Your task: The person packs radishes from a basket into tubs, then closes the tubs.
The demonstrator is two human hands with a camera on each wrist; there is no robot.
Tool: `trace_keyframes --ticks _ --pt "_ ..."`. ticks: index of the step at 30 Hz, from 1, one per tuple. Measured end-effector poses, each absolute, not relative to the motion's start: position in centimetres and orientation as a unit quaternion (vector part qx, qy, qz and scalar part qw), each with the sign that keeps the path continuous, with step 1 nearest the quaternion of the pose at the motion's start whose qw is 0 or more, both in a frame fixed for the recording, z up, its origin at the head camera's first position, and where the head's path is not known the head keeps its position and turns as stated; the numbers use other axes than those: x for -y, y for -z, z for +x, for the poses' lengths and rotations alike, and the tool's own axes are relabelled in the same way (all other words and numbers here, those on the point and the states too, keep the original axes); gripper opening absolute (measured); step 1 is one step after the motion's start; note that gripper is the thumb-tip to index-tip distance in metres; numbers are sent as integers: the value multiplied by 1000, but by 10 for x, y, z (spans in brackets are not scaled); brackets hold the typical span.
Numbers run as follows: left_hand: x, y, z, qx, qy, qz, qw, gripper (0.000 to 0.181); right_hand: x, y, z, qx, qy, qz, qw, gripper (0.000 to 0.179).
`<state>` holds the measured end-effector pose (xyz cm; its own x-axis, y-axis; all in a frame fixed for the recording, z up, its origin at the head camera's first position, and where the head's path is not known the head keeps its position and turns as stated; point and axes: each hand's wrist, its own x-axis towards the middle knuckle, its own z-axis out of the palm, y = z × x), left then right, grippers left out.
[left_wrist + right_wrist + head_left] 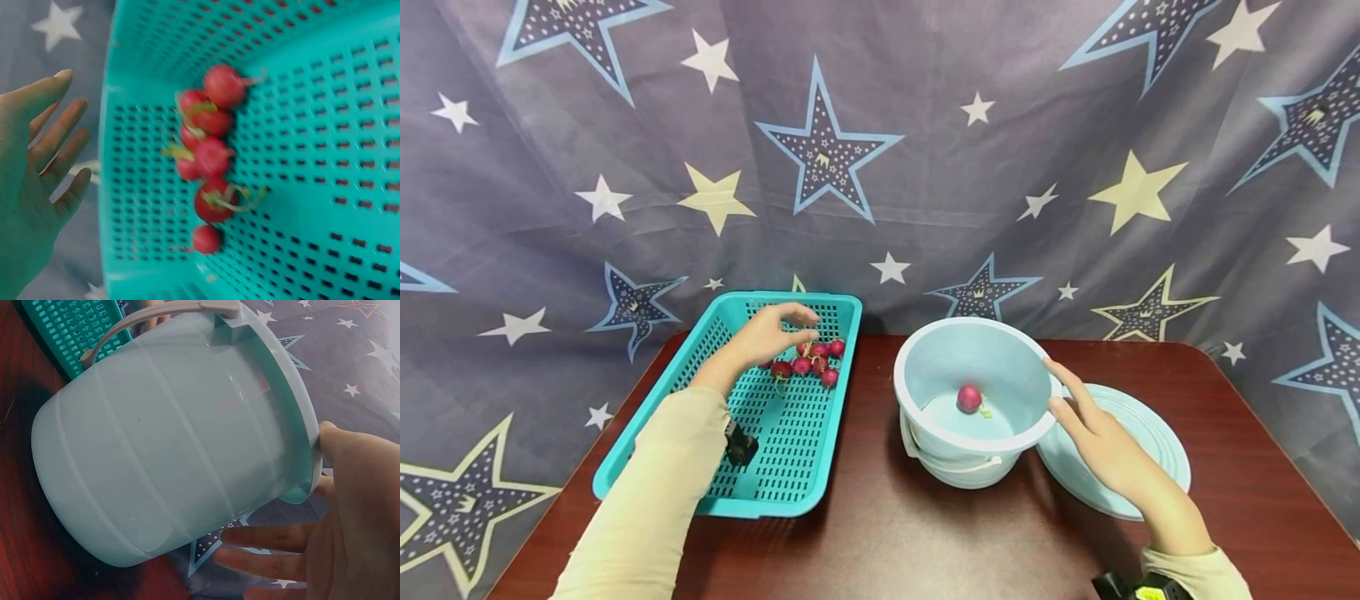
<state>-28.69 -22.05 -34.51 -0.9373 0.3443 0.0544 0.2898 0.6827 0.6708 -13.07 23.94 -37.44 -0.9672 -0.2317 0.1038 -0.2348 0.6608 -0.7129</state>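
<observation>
My left hand (769, 335) hovers over the far part of a turquoise perforated basket (775, 492), thumb and fingers apart and nothing held. Several red radishes (830, 378) with roots and bits of stem lie in that basket, close by the hand. In the left wrist view the same hand (47, 150) shows its fingers spread past the rim. A pale blue bucket (958, 467) stands upright at the middle, one radish (969, 398) on its bottom. Thumb and forefinger of my right hand (1105, 442) touch the bucket's right rim; the other fingers extend along its outside (275, 547).
A round pale blue lid (1157, 442) lies on the brown table (917, 542), right of the bucket and partly under my right hand. The bucket's handle (947, 462) hangs down in front. A grey curtain (925, 233) with stars closes off the back.
</observation>
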Motion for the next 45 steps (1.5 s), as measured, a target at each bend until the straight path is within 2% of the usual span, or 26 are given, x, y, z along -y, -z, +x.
trace_keyframes --ticks 6,17,31,38,45 --pt "241 364 -295 -922 -363 126 50 37 -239 374 -131 910 -393 128 1 56" --pt "276 391 -298 -921 -385 2 52 57 -239 374 -131 911 -395 123 5 55" --pt "290 422 -304 -925 -374 -33 61 64 -239 378 -133 912 -394 117 9 54" --pt "289 428 -304 -931 -355 -37 81 62 -239 376 -133 912 -393 116 8 54" --pt "290 432 -305 -944 -318 -29 86 47 -238 376 -133 914 -390 116 11 54"
